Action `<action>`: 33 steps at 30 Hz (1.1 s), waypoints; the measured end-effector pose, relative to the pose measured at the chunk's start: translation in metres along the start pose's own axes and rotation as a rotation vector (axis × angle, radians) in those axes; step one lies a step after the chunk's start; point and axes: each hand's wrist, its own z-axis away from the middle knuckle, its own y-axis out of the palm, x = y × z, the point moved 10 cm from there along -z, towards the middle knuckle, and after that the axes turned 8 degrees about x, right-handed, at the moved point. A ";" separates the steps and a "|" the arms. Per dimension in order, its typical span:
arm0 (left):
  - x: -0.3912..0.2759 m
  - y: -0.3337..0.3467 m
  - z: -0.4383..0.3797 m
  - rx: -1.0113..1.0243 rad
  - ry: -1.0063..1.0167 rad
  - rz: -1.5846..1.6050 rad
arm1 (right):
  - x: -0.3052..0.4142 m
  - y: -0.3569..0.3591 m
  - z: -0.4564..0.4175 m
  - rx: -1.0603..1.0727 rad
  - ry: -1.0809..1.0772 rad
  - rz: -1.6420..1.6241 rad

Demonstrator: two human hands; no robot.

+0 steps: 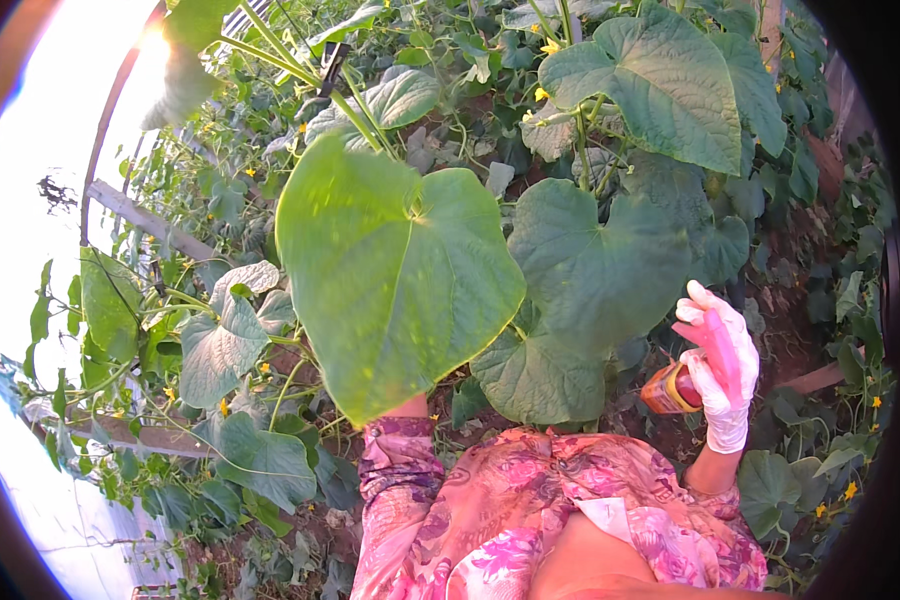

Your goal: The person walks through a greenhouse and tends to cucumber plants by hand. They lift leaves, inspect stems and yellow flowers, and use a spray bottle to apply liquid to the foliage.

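My right hand (pixel 726 364), in a thin white glove, is at the right of the view. It grips a small bottle (pixel 669 388) with an orange and yellow label and dark red contents. A pink plastic part (pixel 720 349), perhaps a spray head, lies along the fingers; how it joins the bottle is hard to tell. A large bright green cucumber-type leaf (pixel 401 277) hides my left hand, and only the wrist and patterned sleeve (pixel 397 469) show below it. Whether that hand touches the leaf or stem cannot be seen. Darker broad leaves (pixel 600 259) hang between the two arms.
Vines with yellow flowers (pixel 550 46) fill the background. A black clip (pixel 333 67) holds a stem at the upper left. Wooden bars (pixel 154 221) cross the left side, beside bright plastic sheeting (pixel 82 502). Brown soil (pixel 791 259) shows at the right.
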 end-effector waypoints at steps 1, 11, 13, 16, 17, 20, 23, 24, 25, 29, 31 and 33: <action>0.008 -0.004 0.000 -0.012 0.028 0.064 | 0.006 0.002 0.000 0.003 -0.003 -0.004; 0.004 -0.001 0.000 -0.417 0.096 -0.235 | 0.027 0.020 0.001 0.043 -0.030 -0.076; 0.008 -0.005 -0.006 -0.363 0.050 -0.187 | 0.028 0.028 0.000 0.077 0.000 -0.080; 0.017 -0.006 -0.017 -0.264 0.020 0.002 | 0.030 0.036 -0.002 0.103 0.005 -0.079; 0.021 -0.005 -0.016 -0.243 -0.014 0.025 | 0.031 0.038 -0.002 0.109 0.000 -0.077; 0.018 0.012 -0.009 -0.253 -0.108 0.036 | 0.034 0.045 -0.004 0.110 -0.011 -0.116; 0.020 0.022 -0.013 -0.192 -0.095 0.013 | 0.038 0.055 -0.007 0.173 -0.043 -0.060; 0.027 0.019 -0.016 -0.137 -0.147 -0.129 | 0.038 0.061 -0.007 0.164 -0.046 -0.103; 0.032 0.018 -0.019 -0.101 -0.163 -0.073 | 0.040 0.071 -0.009 0.206 -0.059 -0.099; 0.032 0.041 -0.026 0.058 -0.255 -0.103 | 0.044 0.108 -0.022 0.362 -0.167 0.080; 0.036 0.045 -0.030 0.092 -0.346 -0.071 | 0.044 0.133 -0.029 0.409 -0.251 0.159; 0.037 0.044 -0.038 0.163 -0.380 -0.086 | 0.018 0.154 -0.036 0.414 -0.257 0.209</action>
